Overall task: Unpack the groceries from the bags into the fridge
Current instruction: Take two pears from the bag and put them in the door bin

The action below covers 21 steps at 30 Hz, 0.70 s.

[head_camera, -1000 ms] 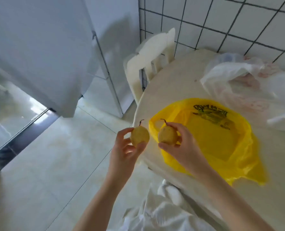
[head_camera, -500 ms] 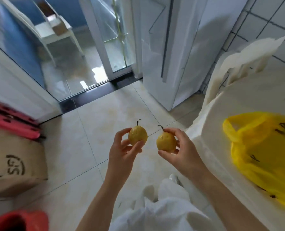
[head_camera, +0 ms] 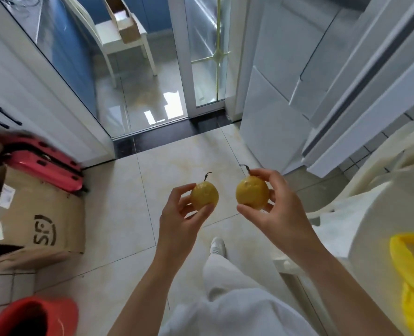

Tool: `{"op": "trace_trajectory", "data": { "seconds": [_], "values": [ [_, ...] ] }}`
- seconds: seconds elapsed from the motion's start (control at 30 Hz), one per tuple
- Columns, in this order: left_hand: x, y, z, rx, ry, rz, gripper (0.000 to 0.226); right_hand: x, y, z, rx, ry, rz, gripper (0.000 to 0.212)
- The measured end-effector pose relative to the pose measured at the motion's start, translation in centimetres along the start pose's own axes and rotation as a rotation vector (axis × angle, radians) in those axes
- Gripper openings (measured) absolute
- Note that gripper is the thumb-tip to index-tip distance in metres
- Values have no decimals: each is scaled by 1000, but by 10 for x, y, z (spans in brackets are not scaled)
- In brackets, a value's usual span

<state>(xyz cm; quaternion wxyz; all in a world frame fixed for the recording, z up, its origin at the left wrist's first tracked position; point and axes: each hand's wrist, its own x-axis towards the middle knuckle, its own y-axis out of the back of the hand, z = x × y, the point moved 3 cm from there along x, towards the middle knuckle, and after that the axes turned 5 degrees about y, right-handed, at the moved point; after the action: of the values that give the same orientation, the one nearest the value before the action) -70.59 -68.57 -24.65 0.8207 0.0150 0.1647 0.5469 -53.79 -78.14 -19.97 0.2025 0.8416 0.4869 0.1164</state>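
Short of the fridge (head_camera: 269, 112) — pinched stem-up: one pear (head_camera: 204, 195) in left hand (head_camera: 180, 223), another pear (head_camera: 252, 193) in right hand (head_camera: 277, 210), nearer fridge.

A cardboard box (head_camera: 35, 218) sits on the floor left, with a pink suitcase (head_camera: 43, 163) just behind it. A red bucket (head_camera: 31, 316) is at bottom left; a white chair (head_camera: 118, 37) stands beyond the glass door (head_camera: 206, 57).

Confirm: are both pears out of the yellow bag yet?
Out. The left hand holds one pear, the right hand the other pear, over the floor, clear of the yellow bag.
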Motion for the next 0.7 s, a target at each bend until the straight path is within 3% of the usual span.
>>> {"op": "trace_trajectory", "data": {
  "seconds": [0.33, 0.7],
  "values": [
    [162, -9, 93, 73, -182, -89, 49, 158, 17, -51, -130, 127, 156, 67],
    [310, -33, 134, 40, -251, -283, 48, 264, 14, -48, -192, 35, 350, 63]
  ]
}}
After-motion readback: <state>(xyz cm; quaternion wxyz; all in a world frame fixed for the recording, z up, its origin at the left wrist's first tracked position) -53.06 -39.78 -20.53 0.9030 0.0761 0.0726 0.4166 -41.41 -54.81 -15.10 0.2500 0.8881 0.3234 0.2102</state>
